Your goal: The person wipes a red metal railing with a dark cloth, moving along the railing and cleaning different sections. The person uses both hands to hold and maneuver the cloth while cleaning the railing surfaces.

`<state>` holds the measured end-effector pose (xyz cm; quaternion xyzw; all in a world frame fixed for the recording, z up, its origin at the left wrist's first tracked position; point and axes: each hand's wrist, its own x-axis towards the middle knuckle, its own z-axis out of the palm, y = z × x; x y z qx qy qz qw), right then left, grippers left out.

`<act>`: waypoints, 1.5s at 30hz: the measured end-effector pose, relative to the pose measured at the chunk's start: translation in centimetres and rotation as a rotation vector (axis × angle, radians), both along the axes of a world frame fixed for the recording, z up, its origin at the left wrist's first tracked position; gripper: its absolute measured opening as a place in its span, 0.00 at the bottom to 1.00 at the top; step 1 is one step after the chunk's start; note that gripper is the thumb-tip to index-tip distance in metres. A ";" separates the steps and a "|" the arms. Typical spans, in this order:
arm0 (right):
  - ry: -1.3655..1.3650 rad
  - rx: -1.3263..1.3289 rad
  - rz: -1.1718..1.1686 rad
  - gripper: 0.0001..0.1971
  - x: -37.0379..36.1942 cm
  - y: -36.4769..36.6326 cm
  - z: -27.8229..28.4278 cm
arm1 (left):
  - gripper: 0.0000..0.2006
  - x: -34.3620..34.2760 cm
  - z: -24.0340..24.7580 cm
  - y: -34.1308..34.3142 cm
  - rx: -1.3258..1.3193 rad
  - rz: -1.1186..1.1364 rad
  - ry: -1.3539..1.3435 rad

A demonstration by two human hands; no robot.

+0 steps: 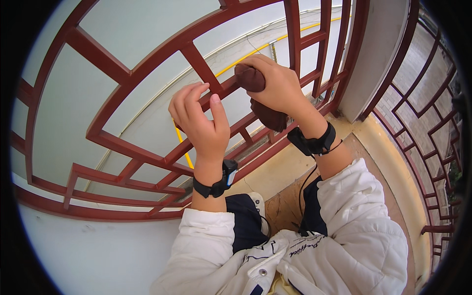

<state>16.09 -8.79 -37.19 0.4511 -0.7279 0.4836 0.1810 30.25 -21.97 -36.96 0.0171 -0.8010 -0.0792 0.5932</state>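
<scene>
My right hand [275,83] is closed on a bunched dark maroon cloth [269,116]. One lump of the cloth bulges out past the fingers and another hangs below the palm. The hand is up against a dark red lattice railing [196,64]; whether the cloth touches the bars is hard to make out. To its left, my left hand [199,118] is raised beside a railing bar, fingers gently curved and thumb apart, with nothing visible in it. Both wrists wear black straps, the left one [215,182] and the right one [313,140].
A white pillar [378,54] stands at the right end of the railing, with another red lattice [410,110] beyond it. A yellow pipe [231,66] runs along the pale wall behind the bars. Below are a tan ledge [344,125] and a white shoe [257,204].
</scene>
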 end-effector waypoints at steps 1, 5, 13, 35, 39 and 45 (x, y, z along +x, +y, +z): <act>0.008 -0.090 0.054 0.25 0.1 -0.3 -0.5 | 0.11 0.2 0.1 -0.2 0.000 0.001 -0.009; -0.810 -0.482 0.360 0.22 -0.4 -1.6 -2.3 | 0.12 1.2 0.2 -0.3 0.084 0.013 -0.071; -0.447 -0.101 -0.067 0.29 1.3 0.1 -5.2 | 0.13 2.0 0.0 0.6 0.000 0.135 -0.248; -0.914 -0.267 0.467 0.26 10.7 -6.2 -6.3 | 0.13 11.4 -0.3 -3.7 0.542 0.150 -0.370; -1.189 -0.371 0.896 0.23 11.4 -7.9 -4.8 | 0.13 12.8 -0.7 -2.6 0.509 0.151 -0.465; -0.782 -0.034 0.680 0.26 9.6 -9.4 -5.5 | 0.17 10.9 -1.6 -2.3 0.501 0.065 -0.336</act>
